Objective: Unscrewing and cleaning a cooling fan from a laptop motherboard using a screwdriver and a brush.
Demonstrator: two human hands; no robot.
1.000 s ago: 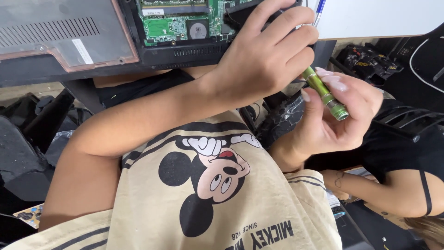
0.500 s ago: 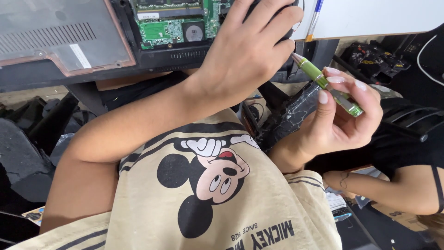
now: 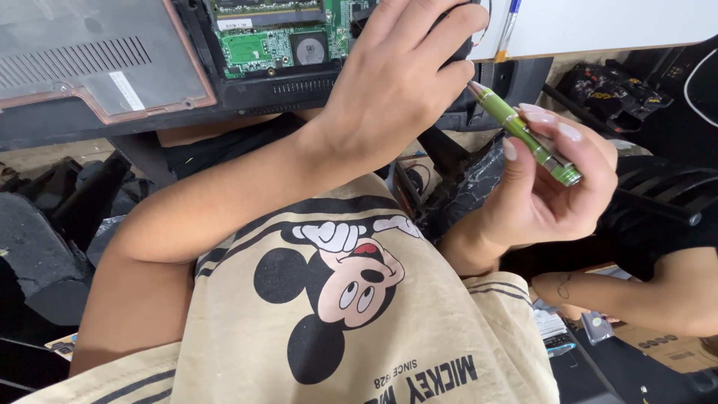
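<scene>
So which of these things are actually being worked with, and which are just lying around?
In use:
- green screwdriver, held in the right hand
- opened laptop with its green circuit board bare, under the left hand

Lying about:
- blue pen on the white surface
- black parts beyond the right hand

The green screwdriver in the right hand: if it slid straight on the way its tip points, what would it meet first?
Most likely the left hand: the green screwdriver in the right hand points up-left at its fingers, which rest on the opened laptop. Depth is unclear, so it might pass just beneath them.
</scene>
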